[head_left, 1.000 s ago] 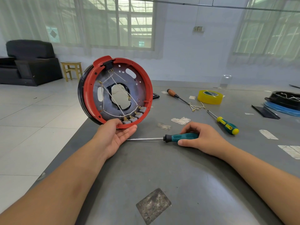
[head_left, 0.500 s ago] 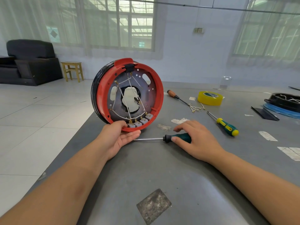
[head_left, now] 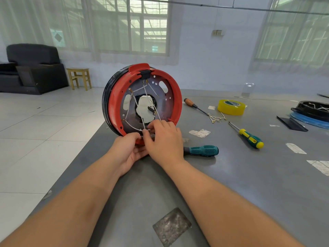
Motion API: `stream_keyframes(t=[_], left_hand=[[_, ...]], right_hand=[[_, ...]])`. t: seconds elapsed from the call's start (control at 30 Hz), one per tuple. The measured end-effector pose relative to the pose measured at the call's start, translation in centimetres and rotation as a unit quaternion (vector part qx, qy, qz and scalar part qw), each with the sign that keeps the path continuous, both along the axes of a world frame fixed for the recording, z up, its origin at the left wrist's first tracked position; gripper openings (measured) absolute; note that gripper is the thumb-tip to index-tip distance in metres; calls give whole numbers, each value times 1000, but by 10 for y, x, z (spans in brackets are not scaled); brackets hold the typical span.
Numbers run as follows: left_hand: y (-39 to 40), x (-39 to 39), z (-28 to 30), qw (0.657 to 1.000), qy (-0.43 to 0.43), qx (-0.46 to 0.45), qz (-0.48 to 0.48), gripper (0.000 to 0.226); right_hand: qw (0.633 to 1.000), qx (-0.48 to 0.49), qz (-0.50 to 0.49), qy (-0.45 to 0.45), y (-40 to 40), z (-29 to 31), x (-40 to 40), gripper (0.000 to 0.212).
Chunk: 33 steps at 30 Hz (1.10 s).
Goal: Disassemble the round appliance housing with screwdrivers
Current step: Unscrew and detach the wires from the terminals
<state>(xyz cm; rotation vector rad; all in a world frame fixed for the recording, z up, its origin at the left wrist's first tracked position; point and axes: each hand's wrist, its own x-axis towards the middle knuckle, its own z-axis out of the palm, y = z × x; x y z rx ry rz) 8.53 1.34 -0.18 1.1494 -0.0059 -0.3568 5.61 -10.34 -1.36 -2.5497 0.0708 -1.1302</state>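
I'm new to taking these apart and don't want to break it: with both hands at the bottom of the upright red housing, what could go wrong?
The right hand is at the thin white wires; a tug might tear a terminal. The red housing stands on edge near the table corner, steadied only by the left hand, so it could roll off.

Both bare forearms reach forward and converge at the same spot. The left hand (head_left: 127,151) lies palm up, its thumb curled over what it grips and its fingers cupped underneath. The right hand (head_left: 164,139) sits back up just beside it, touching it, with fingertips (head_left: 151,124) bent down and pinching right above the left thumb
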Motion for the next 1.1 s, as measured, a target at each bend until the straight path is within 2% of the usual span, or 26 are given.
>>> stream_keyframes(t=[0.1,0.43,0.6,0.77,0.93,1.1], left_hand=[[-1,-2,0,1000,-4,8,4,22],[-4,1,-1,999,-26,27,14,20],[-3,3,-3,999,-28,25,10,26],[-3,2,-2,999,-24,22,10,23],[-3,3,-2,1000,-22,14,6,24],[-3,1,-2,1000,-21,14,8,21]], right_hand=[[999,41,-13,5,5,0,8,17],[997,61,-13,36,2,-3,10,17],[996,80,-15,32,3,-3,8,18],[996,81,-7,28,3,-2,6,16],[989,145,-2,14,1,-1,6,19],[997,67,29,-2,2,-2,4,13]])
